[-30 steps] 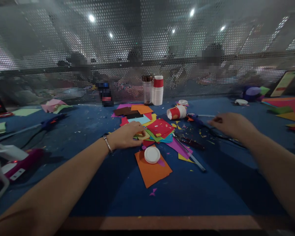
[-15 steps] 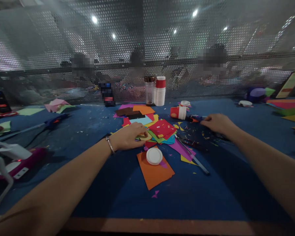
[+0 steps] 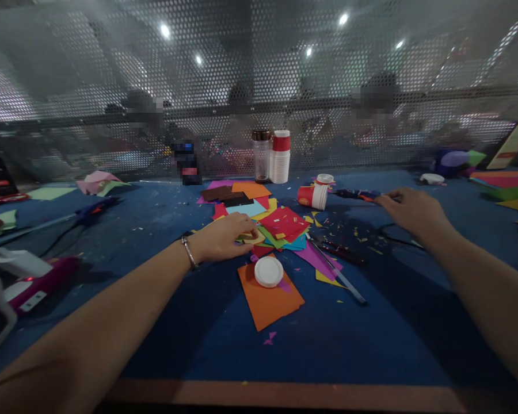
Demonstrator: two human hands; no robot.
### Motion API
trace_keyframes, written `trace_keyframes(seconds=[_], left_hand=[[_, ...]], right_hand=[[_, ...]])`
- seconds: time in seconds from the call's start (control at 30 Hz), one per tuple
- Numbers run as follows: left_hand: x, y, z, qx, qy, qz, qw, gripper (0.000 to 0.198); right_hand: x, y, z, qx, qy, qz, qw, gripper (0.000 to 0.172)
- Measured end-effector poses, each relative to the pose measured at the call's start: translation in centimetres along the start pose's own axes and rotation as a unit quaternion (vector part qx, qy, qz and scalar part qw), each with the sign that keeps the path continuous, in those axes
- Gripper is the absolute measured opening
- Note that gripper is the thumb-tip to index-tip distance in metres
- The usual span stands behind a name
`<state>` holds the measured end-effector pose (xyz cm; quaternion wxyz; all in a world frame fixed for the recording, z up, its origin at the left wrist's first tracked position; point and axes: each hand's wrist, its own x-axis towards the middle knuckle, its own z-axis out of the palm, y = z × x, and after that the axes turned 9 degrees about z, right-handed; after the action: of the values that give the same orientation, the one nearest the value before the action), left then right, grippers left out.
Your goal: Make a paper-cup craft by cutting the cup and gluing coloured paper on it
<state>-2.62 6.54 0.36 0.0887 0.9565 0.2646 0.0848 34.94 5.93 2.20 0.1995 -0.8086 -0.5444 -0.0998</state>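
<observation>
My left hand [image 3: 222, 237] rests with curled fingers on the left edge of a heap of coloured paper pieces [image 3: 280, 227], pinching a small tan paper piece [image 3: 248, 235]. My right hand [image 3: 410, 210] is raised a little over the blue table at the right, fingers closed round the rear of a dark blue glue gun [image 3: 357, 195]. The gun's tip points left toward a red paper cup [image 3: 312, 196] lying on its side. A black cord [image 3: 392, 238] trails from under that hand.
An orange sheet [image 3: 270, 299] with a white lid [image 3: 268, 271] lies near me. Scissors [image 3: 339, 251] and a long grey stick [image 3: 339, 276] lie right of the heap. A cup stack [image 3: 278, 158], a jar [image 3: 261, 156] and a mesh screen stand behind. Another glue gun [image 3: 95, 208] lies left.
My right hand has closed on the glue gun and lifted it up and to the right, away from the scissors. The left hand has stayed on the paper heap.
</observation>
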Motion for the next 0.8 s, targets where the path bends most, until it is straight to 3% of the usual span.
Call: trace_keyframes(seconds=[0.13,0.23,0.3,0.43,0.53,0.67,0.8], left_hand=[[0.0,-0.1,-0.2,-0.010,-0.005,0.000,1.000,0.024],[-0.1,0.3,-0.7,-0.030,0.016,-0.004,0.999,0.029],[-0.2,1.0,-1.4,-0.049,0.043,-0.008,0.998,0.029],[-0.7,3.1,-2.6,-0.084,0.003,0.005,0.996,0.043],[-0.9,4.4,-2.9,-0.088,-0.040,-0.021,0.995,0.051],[-0.6,4.8,-2.3,-0.085,-0.047,-0.036,0.995,0.051],[-0.4,4.9,-1.8,-0.097,-0.041,-0.075,0.992,0.052]], right_hand=[[-1.0,-0.7,-1.6,0.002,0.020,0.082,0.996,0.061],[-1.7,-1.6,-2.6,0.048,0.064,0.136,0.987,0.061],[-2.2,-2.1,-3.0,0.086,0.091,0.129,0.984,0.055],[-3.6,-3.2,-3.2,0.124,0.113,0.040,0.985,0.042],[-5.0,-3.9,-3.1,0.128,0.108,-0.042,0.985,0.036],[-6.5,-4.5,-2.7,0.115,0.077,-0.127,0.982,0.039],[-7.4,-5.0,-2.2,0.085,0.045,-0.166,0.981,0.038]])
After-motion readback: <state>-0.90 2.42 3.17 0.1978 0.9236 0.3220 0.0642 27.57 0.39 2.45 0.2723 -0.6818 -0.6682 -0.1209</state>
